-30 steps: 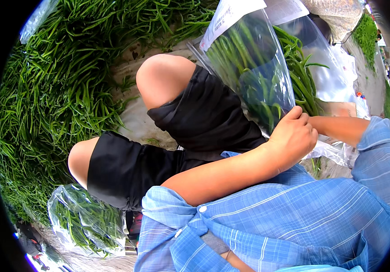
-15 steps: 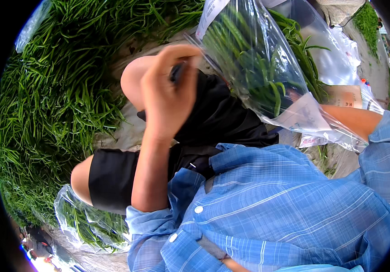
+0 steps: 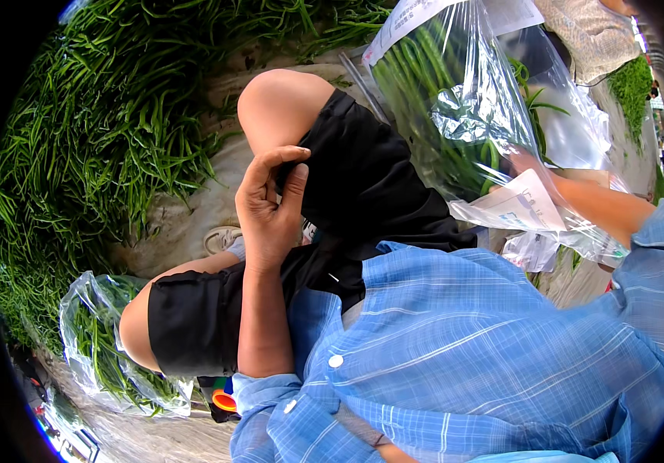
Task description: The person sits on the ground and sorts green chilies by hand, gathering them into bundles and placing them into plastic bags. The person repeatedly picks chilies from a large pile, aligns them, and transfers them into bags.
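My left hand [image 3: 269, 204] is raised over my lap near the black shorts, fingers curved. A gap shows between thumb and forefinger, with nothing visible in it. At the right, my right hand [image 3: 523, 160] is at the lower part of a clear plastic bag [image 3: 467, 50] and is seen through the film; its fingers are mostly hidden. Long green chili peppers [image 3: 417, 73] fill the bag, which lies tilted beside my right knee. Glare on the plastic hides some of them. A white printed panel [image 3: 521, 201] is at its lower end.
A broad heap of green peppers [image 3: 93, 131] covers the ground at the left. Beside my left knee stands another clear bag of peppers [image 3: 104, 359]. A second clear bag [image 3: 560, 92] lies behind the one at my right hand. Someone's patterned clothing [image 3: 591, 38] shows at upper right.
My left hand has drawn back from beside the bag toward my lap, and its fingers show more plainly. My right hand stays at the bag. The view has shifted slightly.
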